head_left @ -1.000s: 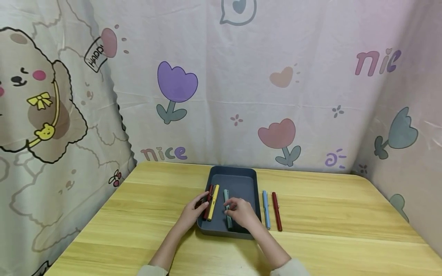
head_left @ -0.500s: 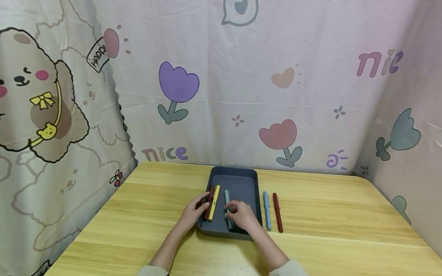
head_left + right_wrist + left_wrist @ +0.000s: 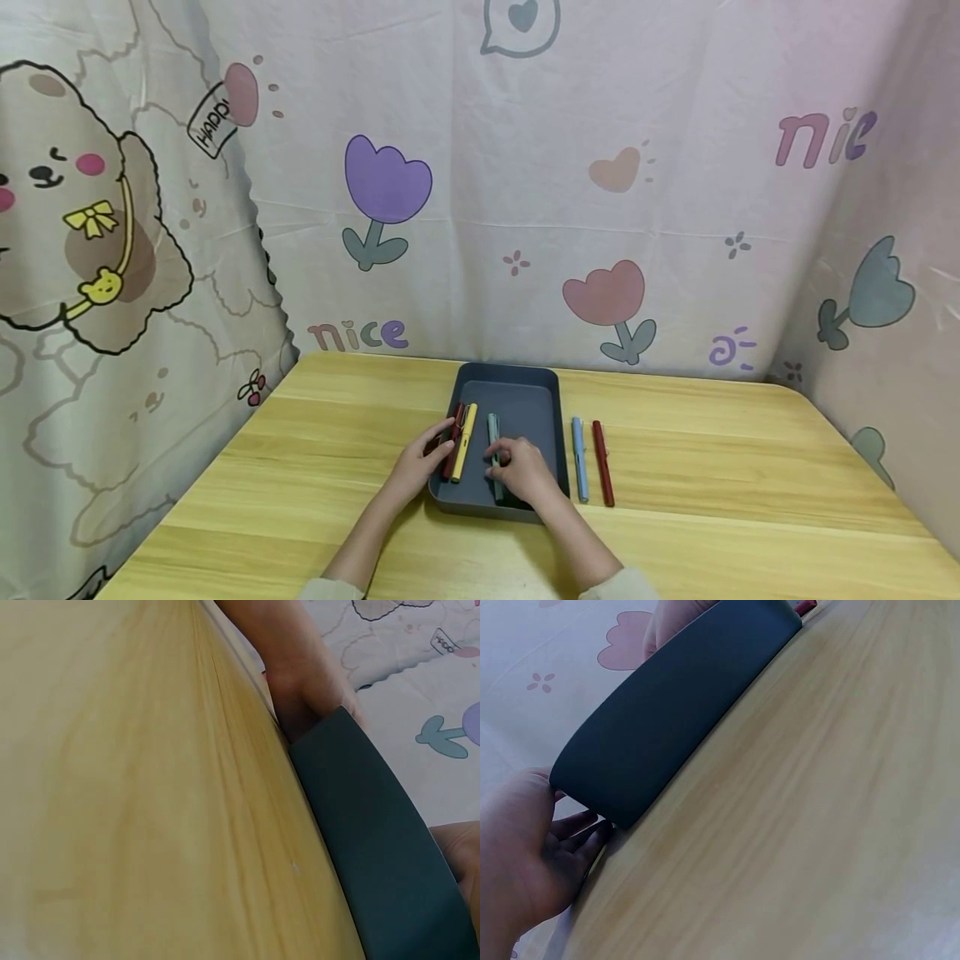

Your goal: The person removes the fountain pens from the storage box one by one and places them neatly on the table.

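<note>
A dark grey tray [image 3: 517, 396] lies on the wooden table, its long sides running away from me. At its left wall my left hand [image 3: 412, 467] grips the side, fingers against the outside in the left wrist view [image 3: 525, 855]. Inside, a yellow pen [image 3: 464, 446] and a dark red pen [image 3: 448, 467] lie side by side near that wall. My right hand [image 3: 525, 471] reaches over the tray and pinches a grey-green pen [image 3: 492, 429] between thumb and forefinger. In the right wrist view the tray's front wall [image 3: 375, 847] hides most of this hand [image 3: 461, 851].
Just right of the tray, a blue pen [image 3: 579, 458] and another dark red pen [image 3: 603, 462] lie on the table [image 3: 712, 467]. Behind the table hangs a printed cloth [image 3: 465, 208], with more cloth at both sides.
My right hand has shifted slightly to the left within the tray, staying at the grey-green pen. The left hand and the other pens keep their places.
</note>
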Demonstrator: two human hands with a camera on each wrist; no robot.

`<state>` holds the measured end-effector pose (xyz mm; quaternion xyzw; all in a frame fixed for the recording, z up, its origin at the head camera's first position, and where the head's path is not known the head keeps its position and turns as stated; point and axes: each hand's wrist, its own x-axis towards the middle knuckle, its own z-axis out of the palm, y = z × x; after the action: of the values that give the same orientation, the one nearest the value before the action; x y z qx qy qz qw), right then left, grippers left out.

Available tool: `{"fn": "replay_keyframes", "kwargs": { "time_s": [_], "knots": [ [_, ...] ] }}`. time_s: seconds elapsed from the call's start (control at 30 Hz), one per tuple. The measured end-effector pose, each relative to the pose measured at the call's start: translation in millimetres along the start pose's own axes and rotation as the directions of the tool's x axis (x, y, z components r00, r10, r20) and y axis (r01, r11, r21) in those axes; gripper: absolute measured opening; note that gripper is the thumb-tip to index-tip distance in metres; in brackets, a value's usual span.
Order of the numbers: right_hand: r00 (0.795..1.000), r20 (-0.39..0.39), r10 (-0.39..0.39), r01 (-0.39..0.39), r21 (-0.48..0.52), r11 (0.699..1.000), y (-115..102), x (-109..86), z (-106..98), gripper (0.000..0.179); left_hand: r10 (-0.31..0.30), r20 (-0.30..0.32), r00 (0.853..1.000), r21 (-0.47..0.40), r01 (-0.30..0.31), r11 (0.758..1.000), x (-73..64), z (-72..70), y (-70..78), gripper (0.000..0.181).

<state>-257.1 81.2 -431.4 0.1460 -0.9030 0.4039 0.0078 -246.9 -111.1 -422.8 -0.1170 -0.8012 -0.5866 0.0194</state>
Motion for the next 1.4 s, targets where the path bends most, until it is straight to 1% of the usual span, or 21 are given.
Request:
{"fn": "replay_keyframes", "kwargs": {
  "time_s": [0.27, 0.4, 0.47, 0.57, 0.7, 0.8, 0.83, 1.07, 1.4],
  "knots": [
    [1.000, 0.003, -0.005, 0.006, -0.085, 0.996, -5, 1.0, 2, 0.020, 0.001, -0.002, 1.000, -0.007, -0.001, 1.000, -1.3, -2.1, 1.2, 0.042],
    [1.000, -0.009, -0.005, 0.004, -0.089, 0.996, -6, 0.5, 1, 0.019, -0.003, -0.007, 1.000, -0.001, 0.003, 1.000, -1.3, -2.7, 1.9, 0.042],
    [1.000, -0.018, 0.001, -0.002, -0.076, 0.997, -7, 0.3, 1, 0.019, -0.002, -0.006, 1.000, 0.000, 0.002, 1.000, -0.8, -2.7, 1.3, 0.042],
    [0.999, -0.029, 0.033, -0.034, -0.034, 0.999, -7, 0.4, 0, 0.019, 0.001, 0.000, 1.000, -0.009, -0.001, 1.000, 1.6, -1.8, -3.4, 0.043],
    [0.996, -0.029, 0.084, -0.084, 0.022, 0.996, -4, 0.9, -1, 0.020, 0.003, 0.005, 1.000, -0.034, -0.003, 0.999, 8.8, 0.5, -20.2, 0.044],
    [0.996, -0.024, 0.091, -0.090, 0.044, 0.995, -2, 1.4, -2, 0.020, 0.002, 0.000, 1.000, -0.029, -0.002, 1.000, 13.6, 2.4, -31.6, 0.044],
    [0.996, -0.022, 0.092, -0.091, 0.056, 0.994, -1, 1.3, -3, 0.020, 0.003, -0.003, 1.000, -0.020, -0.003, 1.000, 14.2, 3.0, -33.4, 0.044],
    [0.995, 0.000, 0.095, -0.095, 0.118, 0.988, 1, -0.9, -6, 0.023, 0.011, -0.010, 1.000, -0.035, -0.011, 0.999, 14.8, 4.3, -36.6, 0.043],
    [0.998, -0.012, 0.059, -0.057, 0.142, 0.988, -2, -7.9, -18, 0.023, 0.003, -0.010, 1.000, -0.041, -0.004, 0.999, 13.8, 2.6, -36.7, 0.044]
  ]
}}
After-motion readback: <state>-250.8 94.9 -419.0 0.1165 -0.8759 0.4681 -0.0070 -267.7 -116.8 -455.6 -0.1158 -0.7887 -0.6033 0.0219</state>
